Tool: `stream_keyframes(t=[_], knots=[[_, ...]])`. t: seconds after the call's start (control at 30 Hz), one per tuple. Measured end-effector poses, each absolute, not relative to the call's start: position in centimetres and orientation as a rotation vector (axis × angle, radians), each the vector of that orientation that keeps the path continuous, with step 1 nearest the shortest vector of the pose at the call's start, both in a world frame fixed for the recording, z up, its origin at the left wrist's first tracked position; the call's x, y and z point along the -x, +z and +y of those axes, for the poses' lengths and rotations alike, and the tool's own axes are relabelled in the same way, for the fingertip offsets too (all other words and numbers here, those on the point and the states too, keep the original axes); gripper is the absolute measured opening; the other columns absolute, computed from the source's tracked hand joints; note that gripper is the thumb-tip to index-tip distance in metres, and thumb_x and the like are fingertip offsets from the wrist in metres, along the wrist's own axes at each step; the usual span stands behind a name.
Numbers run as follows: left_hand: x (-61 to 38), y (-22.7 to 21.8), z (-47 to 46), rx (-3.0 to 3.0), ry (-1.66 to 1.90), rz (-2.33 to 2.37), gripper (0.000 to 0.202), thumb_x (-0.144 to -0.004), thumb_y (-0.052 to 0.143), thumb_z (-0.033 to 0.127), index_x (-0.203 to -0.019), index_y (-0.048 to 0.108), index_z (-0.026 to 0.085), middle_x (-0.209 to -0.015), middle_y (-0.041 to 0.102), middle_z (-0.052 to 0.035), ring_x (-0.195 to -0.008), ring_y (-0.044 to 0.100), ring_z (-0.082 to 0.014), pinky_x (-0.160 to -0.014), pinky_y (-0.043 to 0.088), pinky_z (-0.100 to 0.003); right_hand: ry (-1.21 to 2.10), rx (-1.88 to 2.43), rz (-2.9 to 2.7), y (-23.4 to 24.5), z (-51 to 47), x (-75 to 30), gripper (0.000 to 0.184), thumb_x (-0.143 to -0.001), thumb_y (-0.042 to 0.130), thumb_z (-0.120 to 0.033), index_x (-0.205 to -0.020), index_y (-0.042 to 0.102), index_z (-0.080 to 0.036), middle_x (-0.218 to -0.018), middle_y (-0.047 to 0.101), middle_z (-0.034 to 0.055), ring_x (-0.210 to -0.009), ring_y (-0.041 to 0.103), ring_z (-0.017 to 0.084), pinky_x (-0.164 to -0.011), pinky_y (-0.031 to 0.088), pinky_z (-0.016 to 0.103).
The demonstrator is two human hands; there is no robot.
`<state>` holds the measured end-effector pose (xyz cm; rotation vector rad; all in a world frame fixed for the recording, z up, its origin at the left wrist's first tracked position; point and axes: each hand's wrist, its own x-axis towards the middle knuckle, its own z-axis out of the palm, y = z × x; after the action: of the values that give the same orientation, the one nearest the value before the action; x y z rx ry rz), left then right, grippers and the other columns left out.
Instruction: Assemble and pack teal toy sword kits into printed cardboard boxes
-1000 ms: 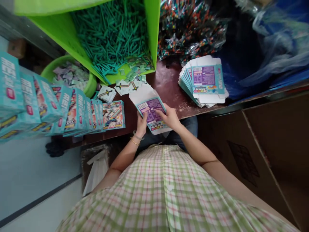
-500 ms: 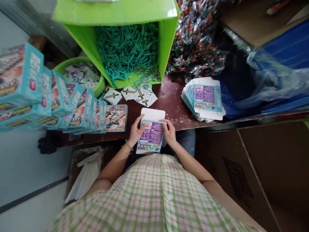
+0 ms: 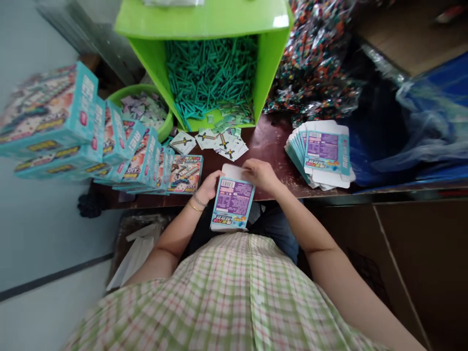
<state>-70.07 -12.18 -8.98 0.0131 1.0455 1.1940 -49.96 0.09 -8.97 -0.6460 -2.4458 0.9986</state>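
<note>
A small cardboard box (image 3: 232,204), blue with a purple printed panel, is upright-tilted in front of my lap, its white end flap (image 3: 231,171) at the far end. My left hand (image 3: 211,186) grips the upper left edge, thumb towards the front. Over the upper right corner, my right hand (image 3: 260,174) has its fingers bent onto the white flap; their tips are slightly blurred. Left of the box, a finished-looking printed box (image 3: 185,174) lies on the table, beside rows of stacked blue boxes (image 3: 142,158).
A green bin (image 3: 272,73) holds many teal sticks. Instruction cards (image 3: 230,148) lie before it. At left is a green basin (image 3: 167,127) of small packets. Flattened boxes (image 3: 325,151) are stacked at right, below bags of coloured pieces (image 3: 314,73) and blue plastic (image 3: 438,83).
My right hand has moved from the box's right side up onto the end flap, which now looks bent over. My left hand keeps its hold. The view has shifted left.
</note>
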Motion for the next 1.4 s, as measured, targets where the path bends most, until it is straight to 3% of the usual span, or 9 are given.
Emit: stream_keyframes(t=[0.23, 0.37, 0.5, 0.57, 0.7, 0.83, 0.93, 1.17, 1.4], knots=[[69.2, -8.6, -12.9, -0.036, 1.247, 1.277, 0.029, -0.069, 0.067, 0.026, -0.094, 0.075, 0.011, -0.082, 0.08, -0.0083, -0.081, 0.077, -0.026, -0.079, 0.061, -0.036, 1.53, 0.647, -2.061, -9.8, -2.4, 50.9, 0.044, -0.106, 0.047, -0.047, -0.111, 0.079, -0.017, -0.114, 0.079, 0.0106, -0.104, 0.072, 0.023, -0.095, 0.054, 0.036], [68.6, -8.6, -12.8, -0.197, 1.301, 1.267, 0.04, -0.07, 0.066, 0.031, -0.104, 0.077, 0.014, -0.098, 0.083, -0.0077, -0.084, 0.077, -0.0239, -0.08, 0.061, -0.035, 1.875, 0.709, -1.93, -9.4, -1.3, 51.0, 0.04, -0.097, 0.064, -0.049, -0.114, 0.084, -0.019, -0.111, 0.083, 0.0068, -0.1, 0.076, 0.025, -0.091, 0.058, 0.037], [68.2, -8.8, -12.8, -0.299, 1.299, 1.33, 0.039, -0.073, 0.065, 0.037, -0.103, 0.077, 0.017, -0.092, 0.082, -0.006, -0.083, 0.077, -0.0251, -0.08, 0.061, -0.038, 1.751, 0.842, -1.948, -8.8, -0.8, 51.4, 0.02, -0.086, 0.077, -0.025, -0.102, 0.087, -0.022, -0.105, 0.084, 0.0046, -0.096, 0.078, 0.024, -0.091, 0.059, 0.035], [68.2, -8.9, -12.9, -0.338, 1.326, 1.361, 0.037, -0.073, 0.064, 0.038, -0.103, 0.077, 0.018, -0.091, 0.082, -0.0056, -0.083, 0.077, -0.025, -0.081, 0.06, -0.039, 1.68, 0.867, -1.976, -8.6, -0.8, 51.6, 0.016, -0.086, 0.076, -0.021, -0.097, 0.088, -0.022, -0.102, 0.085, 0.0037, -0.096, 0.079, 0.024, -0.091, 0.059, 0.033], [68.0, -9.1, -13.9, -0.438, 1.499, 1.344, 0.036, -0.08, 0.062, 0.045, -0.104, 0.076, 0.022, -0.103, 0.082, -0.0067, -0.093, 0.077, -0.0257, -0.087, 0.06, -0.041, 1.749, 0.616, -2.054, -8.6, -0.8, 50.9, 0.018, -0.091, 0.075, -0.032, -0.099, 0.087, -0.023, -0.102, 0.084, 0.0013, -0.097, 0.078, 0.021, -0.091, 0.059, 0.03], [67.8, -9.4, -15.3, -0.621, 1.573, 1.422, 0.029, -0.085, 0.068, 0.051, -0.086, 0.073, 0.023, -0.108, 0.08, -0.0072, -0.101, 0.074, -0.0244, -0.091, 0.059, -0.039, 1.893, 0.298, -2.036, -9.5, -1.6, 49.5, 0.035, -0.097, 0.069, -0.046, -0.115, 0.084, -0.02, -0.122, 0.081, 0.0057, -0.113, 0.075, 0.021, -0.1, 0.057, 0.033], [67.7, -9.5, -16.0, -0.761, 1.576, 1.522, 0.037, -0.087, 0.071, 0.058, -0.08, 0.07, 0.022, -0.103, 0.078, -0.0073, -0.1, 0.072, -0.023, -0.091, 0.058, -0.036, 1.763, 0.366, -1.989, -10.5, -3.0, 49.2, 0.037, -0.102, 0.063, -0.043, -0.125, 0.08, -0.021, -0.132, 0.077, 0.0091, -0.123, 0.072, 0.022, -0.111, 0.053, 0.037], [67.4, -9.1, -15.9, -0.884, 1.585, 1.572, 0.038, -0.092, 0.066, 0.061, -0.099, 0.073, 0.023, -0.105, 0.076, -0.0068, -0.1, 0.071, -0.023, -0.09, 0.057, -0.034, 1.623, 0.443, -2.075, -10.8, -3.4, 49.8, 0.031, -0.105, 0.06, -0.035, -0.126, 0.08, -0.023, -0.13, 0.076, 0.009, -0.121, 0.072, 0.021, -0.11, 0.054, 0.038], [67.6, -10.6, -15.4, -0.93, 1.574, 1.651, 0.051, -0.09, 0.062, 0.073, -0.083, 0.067, 0.023, -0.105, 0.075, -0.0091, -0.104, 0.07, -0.0245, -0.099, 0.056, -0.04, 1.46, 0.407, -2.259, -11.6, -3.7, 48.0, 0.042, -0.103, 0.062, -0.044, -0.142, 0.07, -0.03, -0.144, 0.069, 0.0081, -0.134, 0.065, 0.027, -0.118, 0.049, 0.047]])
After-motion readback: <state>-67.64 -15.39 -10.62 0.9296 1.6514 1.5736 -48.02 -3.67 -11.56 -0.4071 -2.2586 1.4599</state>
